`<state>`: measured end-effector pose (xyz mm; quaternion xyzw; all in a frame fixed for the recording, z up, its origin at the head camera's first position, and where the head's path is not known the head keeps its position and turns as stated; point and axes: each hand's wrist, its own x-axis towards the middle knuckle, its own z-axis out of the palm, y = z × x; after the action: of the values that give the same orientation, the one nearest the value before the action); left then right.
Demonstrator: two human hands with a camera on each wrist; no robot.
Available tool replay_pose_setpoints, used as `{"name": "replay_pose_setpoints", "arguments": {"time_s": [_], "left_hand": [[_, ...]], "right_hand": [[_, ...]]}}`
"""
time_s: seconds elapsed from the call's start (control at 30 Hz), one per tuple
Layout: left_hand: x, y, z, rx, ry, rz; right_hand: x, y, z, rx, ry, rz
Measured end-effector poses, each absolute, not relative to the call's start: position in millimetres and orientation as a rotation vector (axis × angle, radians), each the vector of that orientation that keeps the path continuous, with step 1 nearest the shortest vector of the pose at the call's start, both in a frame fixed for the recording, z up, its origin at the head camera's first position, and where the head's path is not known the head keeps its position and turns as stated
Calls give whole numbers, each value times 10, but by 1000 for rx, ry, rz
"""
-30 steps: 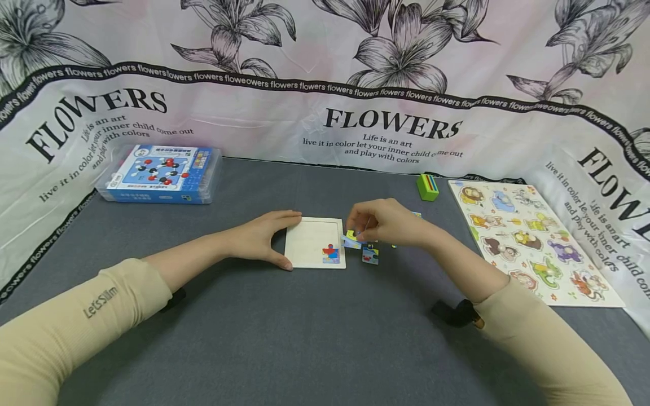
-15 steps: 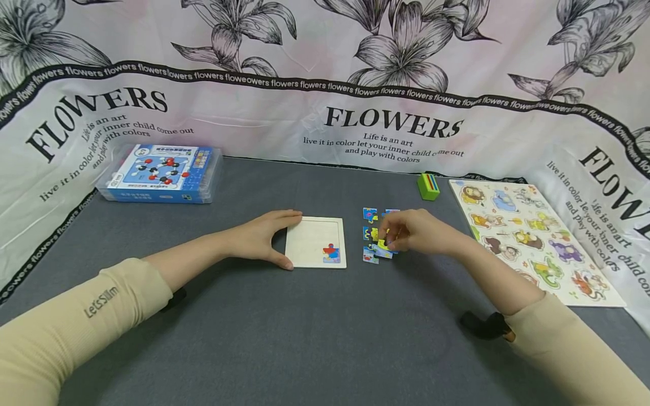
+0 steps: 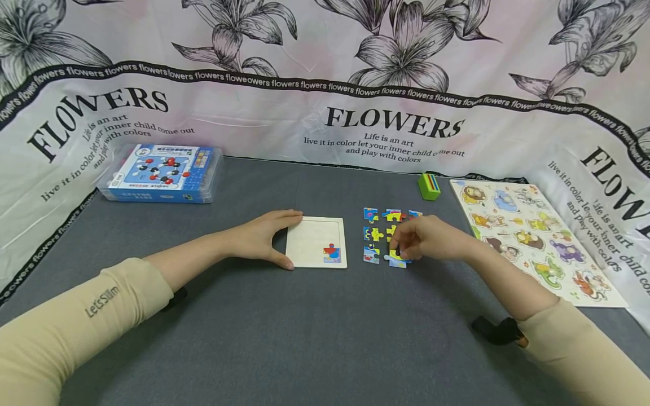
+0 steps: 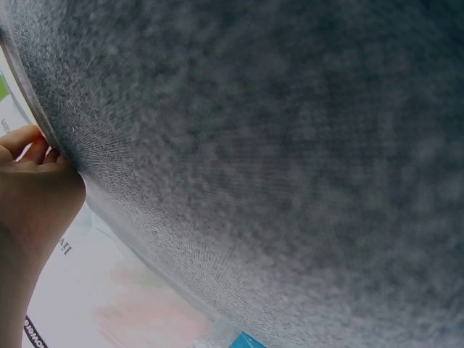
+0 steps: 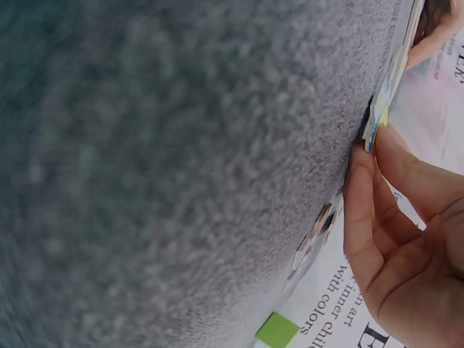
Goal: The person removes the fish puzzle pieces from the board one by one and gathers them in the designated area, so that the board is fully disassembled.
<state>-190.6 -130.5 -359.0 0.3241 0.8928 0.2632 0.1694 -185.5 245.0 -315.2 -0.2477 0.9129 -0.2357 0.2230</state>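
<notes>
A square wooden puzzle tray (image 3: 307, 242) lies on the table with one red-and-blue puzzle piece (image 3: 332, 254) in its lower right corner. My left hand (image 3: 256, 239) holds the tray by its left side, fingers at the upper corner and thumb at the lower one. To the right, my right hand (image 3: 429, 238) pinches a yellow-and-light-blue jigsaw piece (image 3: 398, 263) between thumb and fingers, low at the table. In the right wrist view that piece (image 5: 374, 125) shows edge-on at the fingertips. Several loose pieces (image 3: 371, 255) lie around it, some partly hidden behind the right hand.
At the back left stands a clear plastic box (image 3: 161, 173) with a blue molecule-model label. A green striped block (image 3: 429, 186) sits behind the right hand. A large animal picture board (image 3: 533, 237) lies at the right, and a printed flower cloth (image 3: 386, 124) hangs behind.
My right hand has moved right, away from the tray, with the yellow-and-light-blue piece, uncovering several loose pieces. The left hand and tray stay in place.
</notes>
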Motion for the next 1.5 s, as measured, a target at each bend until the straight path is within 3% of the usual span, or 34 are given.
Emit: {"name": "replay_pose_setpoints", "arguments": {"time_s": [0.9,1.5], "left_hand": [[-1915,-1325,-3578,926,2543,753],[-1911,-1321,-3579,922,2537,759]], "right_hand": [[-1861,2410,-3066,-653,2601,-603],[-1915,1939,-3026,-802,2547,-693]]}}
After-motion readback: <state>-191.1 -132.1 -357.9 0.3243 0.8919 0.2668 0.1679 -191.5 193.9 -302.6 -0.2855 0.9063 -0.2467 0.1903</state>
